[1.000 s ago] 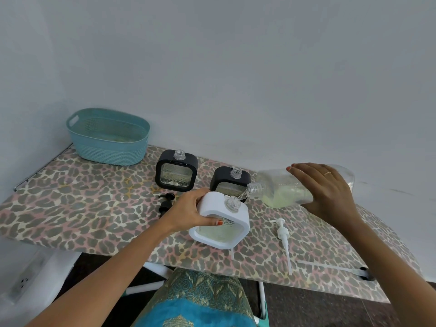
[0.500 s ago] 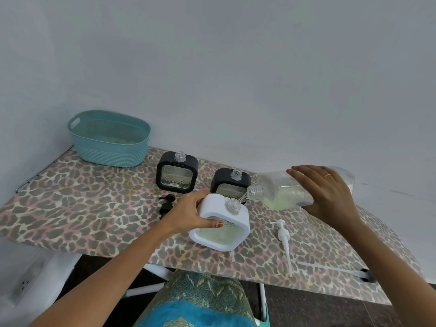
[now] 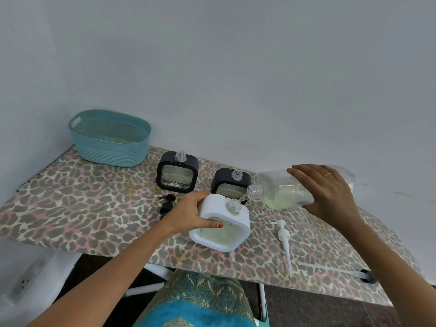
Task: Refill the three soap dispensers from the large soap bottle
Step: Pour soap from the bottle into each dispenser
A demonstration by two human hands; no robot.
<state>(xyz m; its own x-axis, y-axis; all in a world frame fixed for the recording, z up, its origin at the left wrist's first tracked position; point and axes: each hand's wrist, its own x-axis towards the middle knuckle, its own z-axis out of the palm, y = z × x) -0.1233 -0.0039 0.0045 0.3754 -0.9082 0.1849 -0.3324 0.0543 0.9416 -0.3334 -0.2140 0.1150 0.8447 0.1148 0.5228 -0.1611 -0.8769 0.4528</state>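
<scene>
Head view, left hand point(image 3: 188, 213) grip clasping white dispenser point(image 3: 214, 207), right hand point(image 3: 330, 192) grip round tilted soap bottle point(image 3: 278, 188), apparently pouring

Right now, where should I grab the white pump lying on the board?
Pinch the white pump at its thick collar below the nozzle, from above. It lies flat, its thin tube pointing toward the near edge, likely too slim to grip firmly.

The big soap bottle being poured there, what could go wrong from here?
The stream from the large soap bottle must hit the narrow neck of the white dispenser; a wobble of the right hand could spill soap on the patterned cover. The left hand holds the dispenser tilted by its top, so it might slip.
</scene>
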